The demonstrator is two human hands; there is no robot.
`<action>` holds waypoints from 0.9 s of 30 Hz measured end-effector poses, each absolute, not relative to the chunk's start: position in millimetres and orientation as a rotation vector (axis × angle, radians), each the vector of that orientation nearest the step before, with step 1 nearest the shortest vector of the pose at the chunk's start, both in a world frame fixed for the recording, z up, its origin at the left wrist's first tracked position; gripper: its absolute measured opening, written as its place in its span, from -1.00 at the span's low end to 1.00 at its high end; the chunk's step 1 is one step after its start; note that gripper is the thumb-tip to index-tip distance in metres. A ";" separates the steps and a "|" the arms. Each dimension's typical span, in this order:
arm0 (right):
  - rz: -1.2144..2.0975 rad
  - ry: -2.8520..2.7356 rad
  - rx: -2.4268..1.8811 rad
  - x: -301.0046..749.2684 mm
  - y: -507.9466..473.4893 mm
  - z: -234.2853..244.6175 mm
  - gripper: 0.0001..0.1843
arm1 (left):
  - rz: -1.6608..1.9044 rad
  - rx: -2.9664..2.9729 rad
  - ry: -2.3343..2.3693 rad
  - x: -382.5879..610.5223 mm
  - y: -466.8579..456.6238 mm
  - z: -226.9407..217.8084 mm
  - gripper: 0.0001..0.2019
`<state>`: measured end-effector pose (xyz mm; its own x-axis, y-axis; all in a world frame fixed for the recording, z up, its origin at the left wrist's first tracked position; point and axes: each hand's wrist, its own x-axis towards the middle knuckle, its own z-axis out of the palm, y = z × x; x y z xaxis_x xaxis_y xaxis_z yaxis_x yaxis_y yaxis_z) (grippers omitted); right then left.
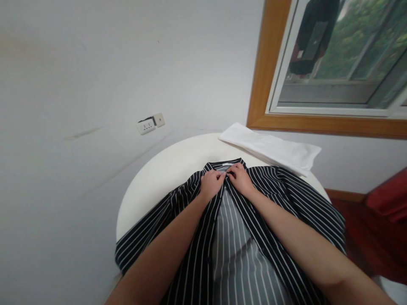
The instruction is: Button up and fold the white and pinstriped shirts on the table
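Note:
A black shirt with white stripes [193, 254] lies spread face up, its front hanging apart below the collar so the greyish inside shows. Both sleeves reach out over the sides of a round white table [143, 190]. At the neckline, my left hand [211, 183] pinches the left front edge of the shirt. Close beside it my right hand [240, 178] grips the right front edge near the collar. The fingertips of the two hands almost meet, and whatever small part lies between them is hidden.
A folded white cloth [273, 148] rests at the back right of the table and overhangs its edge. Behind stands a wall with a socket [146, 126]. A wood-framed window [318, 123] is at the right, with red fabric [389, 197] below it.

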<state>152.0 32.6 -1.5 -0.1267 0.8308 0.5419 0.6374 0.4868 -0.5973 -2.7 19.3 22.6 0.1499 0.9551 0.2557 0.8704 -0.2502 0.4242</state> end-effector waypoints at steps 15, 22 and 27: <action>0.082 -2.113 -1.516 130.8 0.0 19.1 -0.80 | 0.866 2.206 1.740 -5.5 25.6 13.6 -0.74; 0.032 -2.108 -1.595 136.9 2.8 18.8 -0.84 | 0.954 2.195 1.654 -9.8 35.4 6.2 -0.74; 0.280 -2.001 -1.538 150.9 20.3 5.7 -0.86 | 0.934 2.358 1.486 -16.8 39.5 6.5 -0.82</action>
